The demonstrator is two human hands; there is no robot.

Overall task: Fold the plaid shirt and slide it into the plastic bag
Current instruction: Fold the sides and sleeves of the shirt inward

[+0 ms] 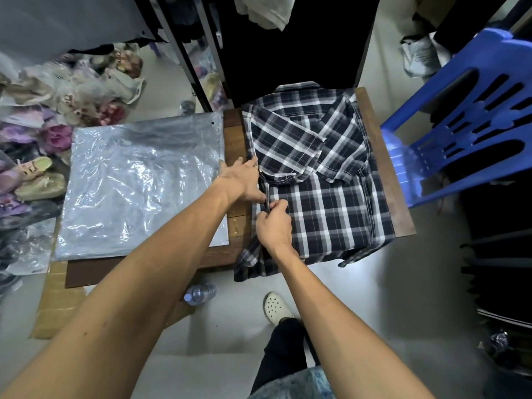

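Two hands worked at the shirt's near-left edge. The shirt [325, 182] lay on the right half of the table [234, 139], a dark navy and white plaid, woven and soft, collar toward the far edge and both short sleeves folded in across the chest. Its hem drooped over the table's near edge, and one loose flap hung off the near corner. The left hand [244, 180] lay on the side seam, fingers curled onto the cloth and thumb pressed to it, gripping the edge. The right hand [273, 223] was clenched just beside it, pinching the same edge of cloth between thumb and fingers. The bag [138, 182] lay flat on the table's left half, clear, glossy and crinkled, roughly rectangular, its right edge near the left hand. The table was brown wood with a grained top. A blue slatted plastic chair [460, 125] stood by its right edge.
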